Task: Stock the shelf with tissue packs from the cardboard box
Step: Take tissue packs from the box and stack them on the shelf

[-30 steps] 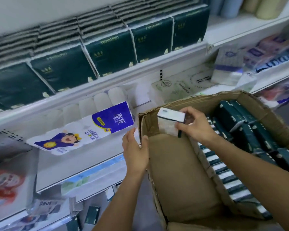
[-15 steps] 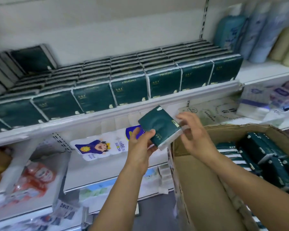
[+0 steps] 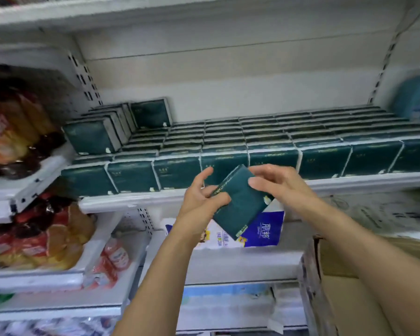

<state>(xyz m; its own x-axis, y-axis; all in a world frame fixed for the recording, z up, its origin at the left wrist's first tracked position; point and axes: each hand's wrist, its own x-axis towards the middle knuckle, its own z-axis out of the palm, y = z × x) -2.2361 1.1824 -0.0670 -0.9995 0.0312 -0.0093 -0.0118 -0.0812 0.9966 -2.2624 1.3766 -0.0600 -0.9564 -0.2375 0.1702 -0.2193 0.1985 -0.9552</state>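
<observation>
A dark green tissue pack (image 3: 240, 204) is tilted in the air in front of the shelf edge (image 3: 349, 183). My left hand (image 3: 201, 197) grips its left side with thumb and fingers. My right hand (image 3: 279, 184) touches its upper right edge with the fingertips. Behind it, the white shelf carries rows of matching green packs (image 3: 228, 141), and a second layer of a few upright packs (image 3: 112, 127) stands at its left end. A corner of the cardboard box (image 3: 325, 258) shows at the lower right; its contents are out of view.
A blue-and-white toilet roll pack (image 3: 262, 229) lies on the shelf below. Red and orange bagged goods (image 3: 22, 122) fill the left bay. A blue bottle (image 3: 417, 98) stands at the right end of the tissue shelf. Open space remains above the green rows.
The pack went from the box up to shelf height, passing from my right hand into both hands. My view lifted from the box to the shelf.
</observation>
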